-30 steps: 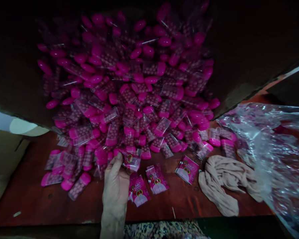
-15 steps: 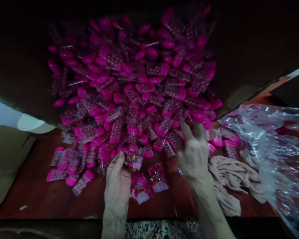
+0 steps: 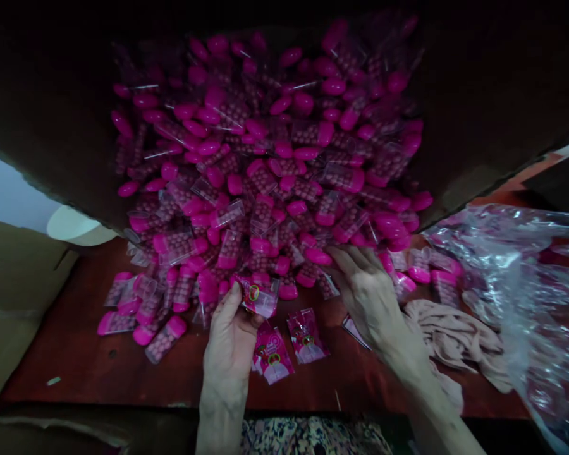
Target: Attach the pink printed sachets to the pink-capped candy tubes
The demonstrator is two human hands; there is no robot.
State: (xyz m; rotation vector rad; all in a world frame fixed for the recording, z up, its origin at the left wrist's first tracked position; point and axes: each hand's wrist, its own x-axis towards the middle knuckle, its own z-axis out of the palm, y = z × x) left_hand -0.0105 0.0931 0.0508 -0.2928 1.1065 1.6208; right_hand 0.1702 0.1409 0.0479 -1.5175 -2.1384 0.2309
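Observation:
My left hand (image 3: 230, 341) pinches a small pink printed packet (image 3: 260, 297) with a clear part between thumb and fingers. My right hand (image 3: 367, 294) is at the front edge of a heap of clear containers (image 3: 232, 249) with pink caps and small pink balls inside. Its thumb and fingers close around the body of one container, whose pink cap (image 3: 318, 256) shows at the fingertips; the rest is hidden. Between my hands, pink packets (image 3: 274, 360) overlap on the red-brown table, with another pink packet (image 3: 307, 338) beside them. A pale flat piece (image 3: 355, 332) lies partly under my right hand.
A large cardboard box (image 3: 478, 114) frames the heap. More containers (image 3: 165, 338) lie loose at left. A crumpled beige cloth (image 3: 455, 338) and a clear plastic bag (image 3: 540, 303) are at right. Another cardboard box (image 3: 19, 297) stands left on the table (image 3: 137, 379).
The view has shifted slightly, moving the scene right. My right hand has settled onto a container at the front of the heap. My left hand keeps the pink packet.

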